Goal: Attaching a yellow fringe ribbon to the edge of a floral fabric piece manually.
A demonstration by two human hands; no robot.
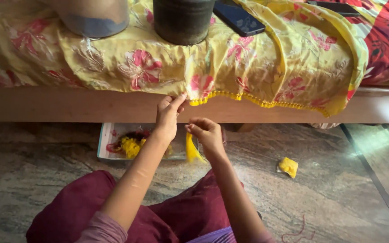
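Fingers (pixel 175 99) of left hand (pixel 167 118) pinch yellow-fringed edge of floral cloth (pixel 230 96) on bed; right hand (pixel 208 135) fingers grip hanging yellow thread bundle (pixel 192 150), tray (pixel 106 137) below.

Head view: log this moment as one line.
left hand pinches yellow cloth edge | right hand holds yellow thread bundle | tray on floor behind
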